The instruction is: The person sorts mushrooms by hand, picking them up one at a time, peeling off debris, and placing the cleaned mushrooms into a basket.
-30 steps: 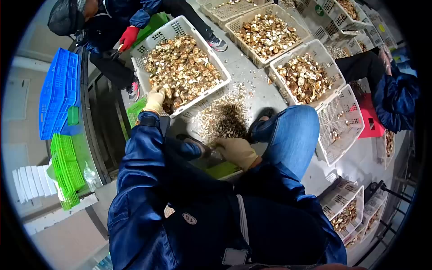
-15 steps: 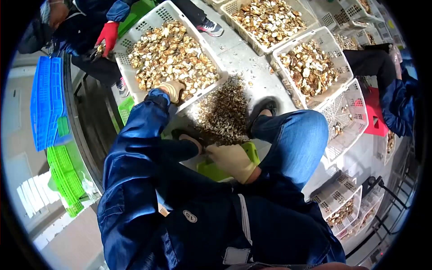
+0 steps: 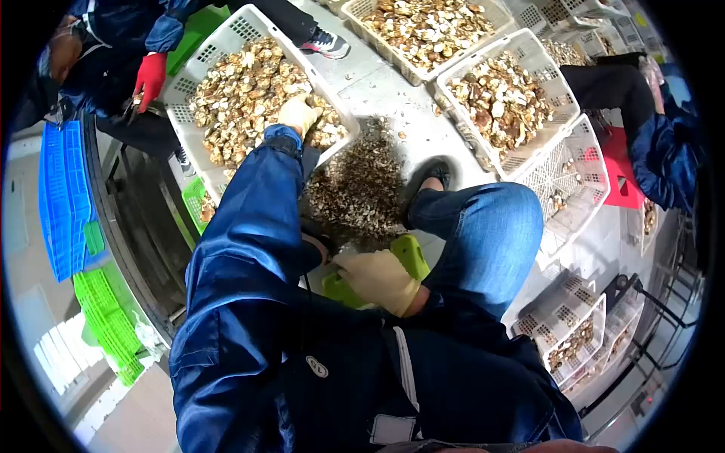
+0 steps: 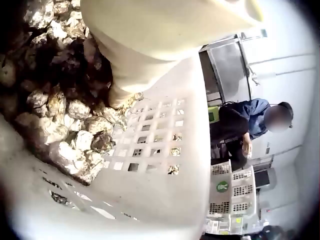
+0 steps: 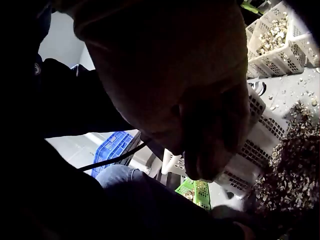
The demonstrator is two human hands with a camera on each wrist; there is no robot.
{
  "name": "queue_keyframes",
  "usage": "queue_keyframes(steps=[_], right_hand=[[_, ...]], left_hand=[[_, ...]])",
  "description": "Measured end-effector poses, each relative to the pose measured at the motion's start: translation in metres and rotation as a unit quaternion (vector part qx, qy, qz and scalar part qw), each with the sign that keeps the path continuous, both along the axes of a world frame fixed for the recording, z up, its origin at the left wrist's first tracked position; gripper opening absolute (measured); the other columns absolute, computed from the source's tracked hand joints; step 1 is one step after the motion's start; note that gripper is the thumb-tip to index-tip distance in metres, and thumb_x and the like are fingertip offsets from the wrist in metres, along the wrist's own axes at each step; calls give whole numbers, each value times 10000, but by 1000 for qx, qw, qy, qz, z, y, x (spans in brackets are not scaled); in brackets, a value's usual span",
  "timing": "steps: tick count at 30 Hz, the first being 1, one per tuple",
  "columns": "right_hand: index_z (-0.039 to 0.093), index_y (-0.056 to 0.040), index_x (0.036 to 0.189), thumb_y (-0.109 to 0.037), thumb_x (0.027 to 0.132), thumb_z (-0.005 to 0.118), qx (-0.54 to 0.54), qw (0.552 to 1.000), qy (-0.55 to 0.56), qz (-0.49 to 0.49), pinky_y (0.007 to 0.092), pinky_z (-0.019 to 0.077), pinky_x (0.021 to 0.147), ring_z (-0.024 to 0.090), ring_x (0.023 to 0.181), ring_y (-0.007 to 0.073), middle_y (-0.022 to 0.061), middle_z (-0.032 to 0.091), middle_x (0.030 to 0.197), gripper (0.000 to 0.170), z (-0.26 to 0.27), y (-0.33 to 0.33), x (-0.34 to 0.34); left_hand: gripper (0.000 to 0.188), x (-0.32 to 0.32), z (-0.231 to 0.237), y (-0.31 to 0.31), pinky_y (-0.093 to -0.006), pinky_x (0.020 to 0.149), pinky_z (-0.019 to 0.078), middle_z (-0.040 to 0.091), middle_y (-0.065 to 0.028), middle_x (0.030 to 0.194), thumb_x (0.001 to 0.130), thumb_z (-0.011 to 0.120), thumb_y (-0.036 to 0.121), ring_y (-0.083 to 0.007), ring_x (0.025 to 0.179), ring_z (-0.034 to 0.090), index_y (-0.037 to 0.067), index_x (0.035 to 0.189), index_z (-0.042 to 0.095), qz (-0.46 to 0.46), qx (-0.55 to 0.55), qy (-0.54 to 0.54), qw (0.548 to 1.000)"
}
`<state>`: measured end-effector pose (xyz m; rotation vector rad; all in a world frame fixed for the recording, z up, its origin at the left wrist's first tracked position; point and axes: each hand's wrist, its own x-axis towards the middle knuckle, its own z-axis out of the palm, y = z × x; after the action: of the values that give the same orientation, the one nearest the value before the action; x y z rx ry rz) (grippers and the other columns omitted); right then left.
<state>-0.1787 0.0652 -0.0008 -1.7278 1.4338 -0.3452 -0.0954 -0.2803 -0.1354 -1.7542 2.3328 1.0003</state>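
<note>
My left hand (image 3: 299,115), in a pale glove, reaches over the rim into a white crate (image 3: 332,89) heaped with oysters (image 3: 245,94). In the left wrist view its fingers (image 4: 125,85) point down among the oysters, and I cannot tell whether they grip one. My right hand (image 3: 377,279), gloved too, hangs between my knees above a green object (image 3: 411,257) near the floor. In the right wrist view its fingers (image 5: 212,160) are curled and deep in shadow, and the inside of the grasp is hidden.
A dark pile of shell bits (image 3: 359,181) lies on the floor before my feet. More shell-filled crates (image 3: 506,106) stand to the right, beside a sparsely filled white crate (image 3: 563,181). A red-gloved person (image 3: 151,75) sits at upper left. Blue crates (image 3: 64,196) stand at left.
My left hand has moved from the crate's near corner further in and to the right over the oysters. My right hand stays low between my knees. The head view has shifted.
</note>
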Motion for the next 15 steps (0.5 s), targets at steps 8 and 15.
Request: queue_keyframes(steps=[8, 15], right_hand=[[642, -127, 1066, -263, 923, 551, -29, 998, -41, -46, 448, 527, 642, 663, 686, 338, 122, 685, 795, 217, -5, 10, 9], [639, -114, 1040, -269, 938, 530, 10, 999, -6, -31, 460, 518, 647, 658, 678, 352, 135, 677, 786, 215, 3, 15, 5]], left_hand=[[465, 48, 19, 19, -307, 876, 502, 660, -112, 1199, 909, 677, 225, -158, 1037, 609, 59, 1329, 567, 11, 178, 215, 960], [494, 16, -71, -27, -350, 912, 472, 675, -154, 1167, 951, 586, 357, -256, 1046, 623, 50, 1338, 562, 29, 18, 51, 998]])
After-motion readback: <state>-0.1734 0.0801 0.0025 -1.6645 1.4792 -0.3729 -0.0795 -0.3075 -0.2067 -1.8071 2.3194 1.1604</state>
